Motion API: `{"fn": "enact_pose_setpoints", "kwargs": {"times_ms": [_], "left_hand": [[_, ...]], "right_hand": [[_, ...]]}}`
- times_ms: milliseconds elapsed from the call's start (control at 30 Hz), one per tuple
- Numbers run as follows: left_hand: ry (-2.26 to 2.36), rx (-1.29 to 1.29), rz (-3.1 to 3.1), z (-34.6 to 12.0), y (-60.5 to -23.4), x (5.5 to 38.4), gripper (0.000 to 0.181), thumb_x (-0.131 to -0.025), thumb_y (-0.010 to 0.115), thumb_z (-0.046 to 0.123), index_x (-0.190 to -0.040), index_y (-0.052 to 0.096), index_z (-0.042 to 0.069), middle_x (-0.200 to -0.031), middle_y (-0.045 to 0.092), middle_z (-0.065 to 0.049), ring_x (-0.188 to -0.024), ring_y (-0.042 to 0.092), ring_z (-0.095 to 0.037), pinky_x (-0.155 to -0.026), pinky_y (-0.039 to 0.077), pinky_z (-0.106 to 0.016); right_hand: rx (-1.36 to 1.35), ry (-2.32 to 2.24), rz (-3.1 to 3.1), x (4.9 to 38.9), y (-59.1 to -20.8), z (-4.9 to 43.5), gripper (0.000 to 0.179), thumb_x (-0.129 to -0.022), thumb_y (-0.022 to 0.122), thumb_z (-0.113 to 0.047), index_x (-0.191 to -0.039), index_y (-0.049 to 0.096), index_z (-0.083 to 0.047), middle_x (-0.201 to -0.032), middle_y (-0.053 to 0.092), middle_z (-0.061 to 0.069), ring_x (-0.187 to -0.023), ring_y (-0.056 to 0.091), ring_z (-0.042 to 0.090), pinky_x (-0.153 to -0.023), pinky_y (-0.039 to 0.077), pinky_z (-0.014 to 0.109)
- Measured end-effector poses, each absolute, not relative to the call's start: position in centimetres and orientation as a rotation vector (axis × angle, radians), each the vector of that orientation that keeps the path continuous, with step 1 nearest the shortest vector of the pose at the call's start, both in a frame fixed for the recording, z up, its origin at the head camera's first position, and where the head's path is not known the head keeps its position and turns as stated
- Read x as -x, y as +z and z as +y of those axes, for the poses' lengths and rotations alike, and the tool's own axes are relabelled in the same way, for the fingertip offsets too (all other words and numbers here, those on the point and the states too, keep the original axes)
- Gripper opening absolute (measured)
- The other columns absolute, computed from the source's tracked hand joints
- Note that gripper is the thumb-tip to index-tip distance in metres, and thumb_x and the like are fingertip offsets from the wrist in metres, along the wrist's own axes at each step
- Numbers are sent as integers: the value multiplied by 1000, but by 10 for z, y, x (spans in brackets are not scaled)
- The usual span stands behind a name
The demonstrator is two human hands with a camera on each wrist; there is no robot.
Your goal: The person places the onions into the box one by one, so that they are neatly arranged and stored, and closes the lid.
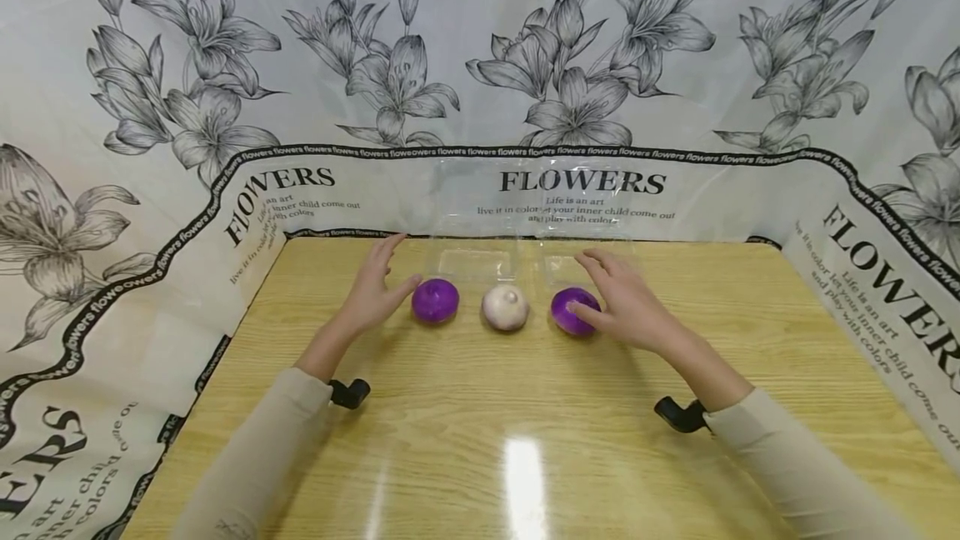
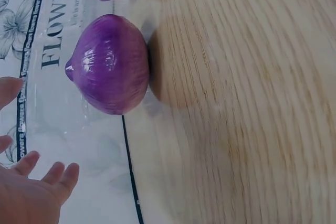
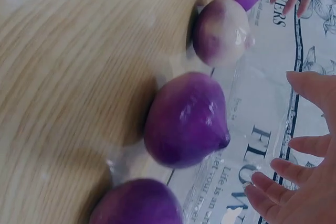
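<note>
A purple onion (image 1: 435,301), a pale onion with purple patches (image 1: 505,308) and another purple onion (image 1: 567,312) sit in a row on the table. Beside the leftmost one is my left hand (image 1: 372,294), fingers spread and thumb close to its side. My right hand (image 1: 628,304) hovers at the right end, its thumb overlapping the purple onion there in the head view. The right wrist view also shows a further purple onion (image 3: 137,204) at the near end, hidden in the head view. Neither hand holds anything.
Two clear plastic boxes with raised lids, one at left (image 1: 474,265) and one at right (image 1: 558,267), stand just behind the onions. White flower-printed cloth (image 1: 420,198) hangs behind and beside the wooden table (image 1: 450,440). Black wrist mounts (image 1: 681,414) jut inward from the sleeves.
</note>
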State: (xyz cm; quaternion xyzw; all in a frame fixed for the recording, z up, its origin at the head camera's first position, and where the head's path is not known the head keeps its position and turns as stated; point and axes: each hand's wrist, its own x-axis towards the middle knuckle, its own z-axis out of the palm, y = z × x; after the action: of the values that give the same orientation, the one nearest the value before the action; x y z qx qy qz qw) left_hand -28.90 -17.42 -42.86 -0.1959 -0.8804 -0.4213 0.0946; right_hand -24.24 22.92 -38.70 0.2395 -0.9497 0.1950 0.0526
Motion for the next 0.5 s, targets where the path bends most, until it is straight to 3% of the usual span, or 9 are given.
{"fn": "enact_pose_setpoints", "kwargs": {"times_ms": [500], "left_hand": [[-1612,378,-2555,-168,-432,298,67,-100,68,17,-157,35,11,-153,43,-20,-135,48,-44,-108,51,-51]], "right_hand": [[-744,848,-2866,245,-399,182,78,-93,76,-25,-153,36,6,-154,35,30,-139,41,50,-116,36,64]]}}
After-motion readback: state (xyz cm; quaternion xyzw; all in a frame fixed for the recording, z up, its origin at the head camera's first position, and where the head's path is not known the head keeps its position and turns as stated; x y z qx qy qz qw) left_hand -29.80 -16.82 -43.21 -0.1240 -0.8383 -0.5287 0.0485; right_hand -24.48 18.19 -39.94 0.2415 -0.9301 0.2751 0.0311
